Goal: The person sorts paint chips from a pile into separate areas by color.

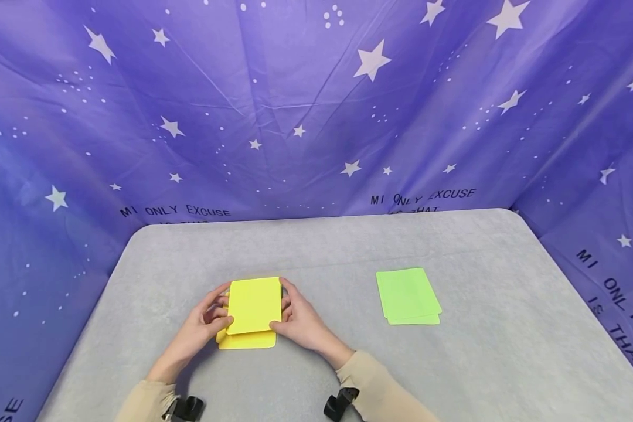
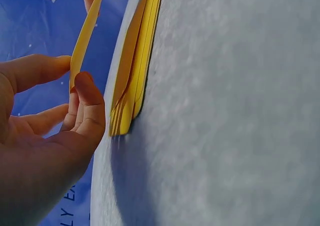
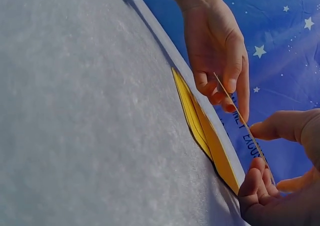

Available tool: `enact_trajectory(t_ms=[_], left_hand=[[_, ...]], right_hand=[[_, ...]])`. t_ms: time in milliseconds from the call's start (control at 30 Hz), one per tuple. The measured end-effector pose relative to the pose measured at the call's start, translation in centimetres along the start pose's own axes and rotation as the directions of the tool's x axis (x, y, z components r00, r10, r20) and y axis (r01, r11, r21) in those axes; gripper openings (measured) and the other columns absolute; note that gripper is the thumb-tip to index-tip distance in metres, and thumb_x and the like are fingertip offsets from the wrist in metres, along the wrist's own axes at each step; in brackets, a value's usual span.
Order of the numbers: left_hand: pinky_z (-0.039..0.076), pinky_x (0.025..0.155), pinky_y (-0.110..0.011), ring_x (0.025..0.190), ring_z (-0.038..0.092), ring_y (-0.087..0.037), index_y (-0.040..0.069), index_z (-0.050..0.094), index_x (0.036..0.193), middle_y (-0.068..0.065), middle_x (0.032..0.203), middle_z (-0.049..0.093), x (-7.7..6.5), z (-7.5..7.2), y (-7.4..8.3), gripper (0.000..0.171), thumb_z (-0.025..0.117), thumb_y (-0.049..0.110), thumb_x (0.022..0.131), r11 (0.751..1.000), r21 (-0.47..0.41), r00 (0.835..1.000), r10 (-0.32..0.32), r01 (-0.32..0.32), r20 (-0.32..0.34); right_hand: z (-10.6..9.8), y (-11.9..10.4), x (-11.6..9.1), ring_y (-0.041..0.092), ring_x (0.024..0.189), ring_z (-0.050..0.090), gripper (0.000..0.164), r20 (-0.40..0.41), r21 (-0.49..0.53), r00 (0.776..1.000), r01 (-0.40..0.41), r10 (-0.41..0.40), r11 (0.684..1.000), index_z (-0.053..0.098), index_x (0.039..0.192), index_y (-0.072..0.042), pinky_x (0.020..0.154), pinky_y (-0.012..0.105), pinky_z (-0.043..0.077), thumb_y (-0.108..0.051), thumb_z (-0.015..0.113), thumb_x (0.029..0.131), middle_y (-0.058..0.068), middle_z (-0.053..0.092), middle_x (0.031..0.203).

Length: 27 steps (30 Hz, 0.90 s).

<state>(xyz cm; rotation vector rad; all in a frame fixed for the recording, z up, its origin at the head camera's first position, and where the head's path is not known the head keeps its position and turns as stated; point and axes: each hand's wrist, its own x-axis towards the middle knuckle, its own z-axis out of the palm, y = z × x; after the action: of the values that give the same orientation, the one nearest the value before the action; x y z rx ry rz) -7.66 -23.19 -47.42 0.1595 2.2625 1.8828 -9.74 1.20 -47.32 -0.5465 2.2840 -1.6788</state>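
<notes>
A thin yellow square card with rounded corners [image 1: 255, 305] is held above the table between both hands. My left hand [image 1: 197, 328] pinches its left edge, thumb at the near corner. On the opposite edge, my right hand [image 1: 303, 319] pinches it with the thumb at the near right corner. Beneath lies a loose stack of similar yellow cards [image 1: 248, 341], mostly hidden by the held one in the head view. In the left wrist view the stack [image 2: 131, 71] shows several layers, apart from the lifted card [image 2: 85, 41]. The right wrist view catches the held card [image 3: 240, 115] edge-on.
Light green square cards [image 1: 407, 293] overlap slightly askew on the right part of the table. The grey tabletop [image 1: 327, 252] has rounded far corners. A purple curtain with stars and lettering [image 1: 295, 105] hangs behind it and along both sides.
</notes>
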Motion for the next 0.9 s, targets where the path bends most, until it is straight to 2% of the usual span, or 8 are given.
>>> enact_trajectory(t_ms=[67,167,267,333,467,700,833,900], left_hand=[[0.049,0.074,-0.022,0.090,0.056,-0.011,-0.004,0.034,0.145,-0.021,0.116,0.043,-0.1,-0.3,0.0,0.062,0.059,-0.008,0.088,1.000,0.020,1.000,0.004,-0.004,-0.023],[0.050,0.072,-0.023,0.088,0.057,-0.011,-0.007,0.042,0.139,-0.021,0.115,0.047,-0.4,-1.0,-0.1,0.052,0.058,-0.007,0.090,0.998,0.067,0.995,0.014,-0.007,-0.098],[0.051,0.068,-0.025,0.085,0.058,-0.011,-0.008,0.049,0.133,-0.021,0.113,0.050,-0.8,-1.6,-0.1,0.043,0.057,-0.006,0.091,0.994,0.112,0.984,0.024,-0.004,-0.174],[0.052,0.067,-0.026,0.084,0.059,-0.012,-0.009,0.051,0.131,-0.021,0.112,0.052,-0.9,-1.9,-0.2,0.040,0.056,-0.005,0.092,0.992,0.125,0.980,0.031,-0.006,-0.194],[0.052,0.067,-0.027,0.085,0.060,-0.013,-0.008,0.052,0.130,-0.021,0.114,0.053,-0.8,-2.3,-0.3,0.037,0.056,-0.004,0.093,0.990,0.139,0.981,0.027,0.000,-0.192],[0.049,0.062,-0.028,0.082,0.059,-0.016,-0.003,0.055,0.128,-0.020,0.115,0.056,-0.1,-2.5,-0.1,0.035,0.054,-0.003,0.093,0.976,0.211,0.977,-0.005,0.052,-0.214],[0.051,0.064,-0.029,0.085,0.059,-0.020,-0.003,0.057,0.126,-0.021,0.114,0.058,0.5,-2.5,-0.1,0.033,0.054,-0.002,0.093,0.963,0.270,0.980,0.043,0.011,-0.195],[0.050,0.069,-0.027,0.091,0.058,-0.022,-0.003,0.058,0.124,-0.020,0.113,0.059,0.7,-2.5,-0.2,0.032,0.056,-0.002,0.092,0.941,0.338,0.978,0.095,-0.028,-0.184]], right_hand=[[-0.1,0.1,0.0,0.006,0.067,0.045,0.080,-0.016,-0.075,1.000,0.003,-0.005,0.997,0.032,0.145,0.005,0.059,0.020,0.041,-0.001,0.074,0.078,0.010,0.050,0.101],[-0.5,0.3,0.0,0.006,0.067,0.041,0.070,-0.040,-0.177,0.999,-0.004,-0.004,0.984,0.042,0.140,0.005,0.057,0.020,0.038,-0.005,0.074,0.079,0.011,0.045,0.108],[-1.1,0.7,-0.1,0.007,0.067,0.040,0.062,-0.054,-0.209,0.999,-0.004,-0.007,0.978,0.048,0.135,0.004,0.058,0.022,0.037,-0.007,0.073,0.080,0.012,0.044,0.110],[-1.6,0.9,-0.2,0.008,0.067,0.041,0.058,-0.059,-0.209,0.998,0.001,-0.014,0.978,0.051,0.133,0.003,0.060,0.023,0.037,-0.007,0.073,0.080,0.013,0.045,0.109],[-2.5,1.1,-0.5,0.008,0.067,0.043,0.050,-0.075,-0.200,0.997,0.005,-0.021,0.980,0.055,0.128,0.001,0.063,0.024,0.039,-0.007,0.072,0.081,0.014,0.047,0.108],[-4.1,1.7,-1.2,0.007,0.067,0.047,0.042,-0.114,-0.179,0.993,0.017,-0.038,0.984,0.061,0.120,-0.001,0.064,0.023,0.043,-0.006,0.072,0.080,0.014,0.050,0.104],[-5.5,2.1,-2.0,0.008,0.066,0.048,0.039,-0.155,-0.154,0.988,-0.003,-0.021,0.988,0.064,0.117,-0.002,0.062,0.021,0.042,-0.005,0.072,0.079,0.013,0.050,0.098],[-6.3,2.1,-2.4,0.010,0.065,0.048,0.037,-0.176,-0.146,0.984,-0.003,-0.023,0.989,0.065,0.115,-0.002,0.061,0.020,0.041,-0.003,0.072,0.078,0.014,0.050,0.095]])
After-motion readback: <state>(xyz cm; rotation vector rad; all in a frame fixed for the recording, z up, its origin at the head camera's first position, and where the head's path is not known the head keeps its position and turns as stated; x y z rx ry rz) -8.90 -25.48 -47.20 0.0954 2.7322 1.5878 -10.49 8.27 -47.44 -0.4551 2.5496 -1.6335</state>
